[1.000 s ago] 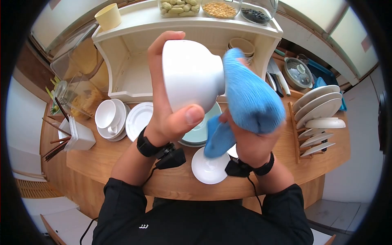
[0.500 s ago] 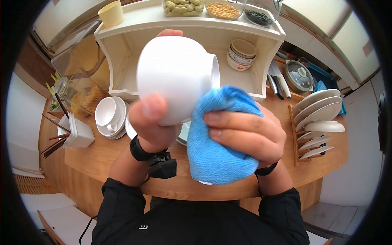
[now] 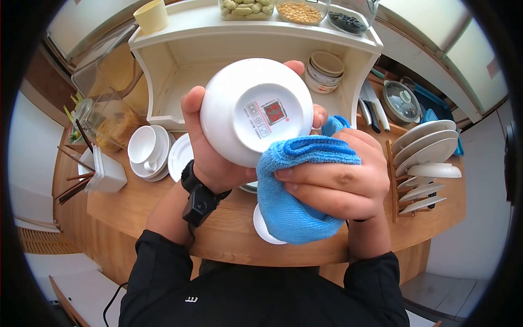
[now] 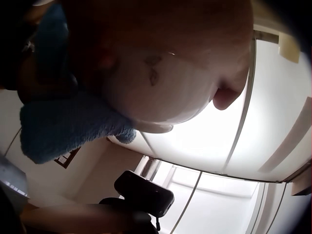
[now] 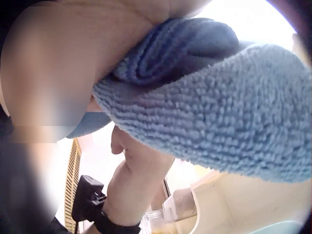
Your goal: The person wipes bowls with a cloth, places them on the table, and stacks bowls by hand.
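My left hand (image 3: 213, 157) grips a white bowl (image 3: 255, 111), its fingers and thumb spread round the sides. The bowl is tipped so its underside, with a foot ring and a red and grey printed mark, faces the head camera. In my right hand (image 3: 351, 182) is a bunched blue cloth (image 3: 302, 204), pinched between fingers and thumb, its top edge against the bowl's lower right. Ribbed cloth (image 5: 219, 109) fills much of the right wrist view. From the left wrist camera, the bowl (image 4: 161, 90) shows a small dark motif. Below the cloth, a white dish (image 3: 265, 228) on the table is partly hidden.
White plates and a cup (image 3: 144, 146) stand at the left, beside a chopstick holder (image 3: 109, 173). A wooden rack (image 3: 393, 180) with plates is at the right. Behind are a cream shelf (image 3: 250, 35), stacked small bowls (image 3: 324, 71), knives (image 3: 376, 109) and a lidded pot (image 3: 402, 102).
The bowl has turned from side-on until its base faces the head camera. The cloth went from the base's right side to the lower edge, with my right hand's fingers now over it.
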